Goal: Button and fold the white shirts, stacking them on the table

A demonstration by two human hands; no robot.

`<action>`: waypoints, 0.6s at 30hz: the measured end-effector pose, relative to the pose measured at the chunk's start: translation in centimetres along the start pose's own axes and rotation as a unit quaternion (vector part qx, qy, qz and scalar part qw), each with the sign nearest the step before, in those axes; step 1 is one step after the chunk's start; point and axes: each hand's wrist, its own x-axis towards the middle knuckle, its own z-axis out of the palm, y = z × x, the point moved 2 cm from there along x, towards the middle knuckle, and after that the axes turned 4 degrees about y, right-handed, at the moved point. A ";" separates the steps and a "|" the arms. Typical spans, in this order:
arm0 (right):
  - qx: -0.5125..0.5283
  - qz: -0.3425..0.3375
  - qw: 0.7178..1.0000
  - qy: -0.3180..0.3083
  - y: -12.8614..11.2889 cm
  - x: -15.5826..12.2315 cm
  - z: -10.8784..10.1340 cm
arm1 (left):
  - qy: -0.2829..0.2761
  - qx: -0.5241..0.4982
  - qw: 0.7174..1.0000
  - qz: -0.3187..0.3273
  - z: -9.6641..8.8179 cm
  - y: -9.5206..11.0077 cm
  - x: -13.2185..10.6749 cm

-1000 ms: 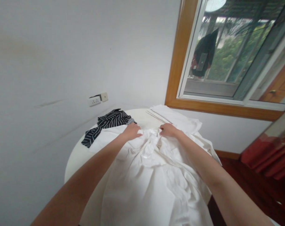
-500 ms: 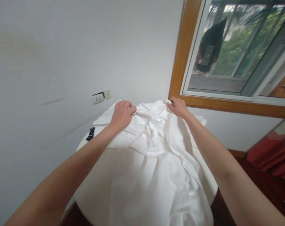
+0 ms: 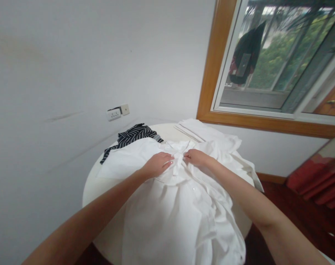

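A white button-up shirt (image 3: 161, 217) is spread over the round table, its collar toward the wall and its lower part toward me. My left hand (image 3: 157, 164) is at the left side of the front opening below the collar, thumb and fingertips closing on the cloth. Opposite it, my right hand (image 3: 197, 157) pinches the right side of the opening, close to the left fingertips. A narrow strip of shirt front shows between the hands. Folds bunch along the shirt's right side, and the exact grip of the fingertips is partly hidden.
A black garment with white stripes (image 3: 136, 134) lies at the table's back left. Folded white cloth (image 3: 208, 132) is at the back right, partly hanging over the edge. The pale round table (image 3: 91, 187) stands by a wall with a socket (image 3: 114, 114) and a wood-framed window (image 3: 208, 73).
Both hands have come from the raised collar toward me and closer together, onto the front opening. The collar is lowered, uncovering the striped garment and the folded white cloth behind.
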 end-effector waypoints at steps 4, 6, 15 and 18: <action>0.027 0.051 0.996 0.061 -0.5 -0.9 1.6 | -0.019 -0.009 1.000 -0.020 1.6 0.7 -2.4; 0.035 0.097 0.990 0.094 -0.9 -1.2 2.3 | -0.012 -0.015 0.999 -0.032 2.0 0.7 -3.2; 0.070 0.081 0.986 0.129 -1.5 -1.7 5.3 | 0.011 -0.045 0.999 -0.023 0.8 0.0 -4.6; 0.080 0.072 0.990 0.090 -1.4 -2.4 5.6 | -0.014 -0.039 0.998 -0.040 0.1 0.5 -6.5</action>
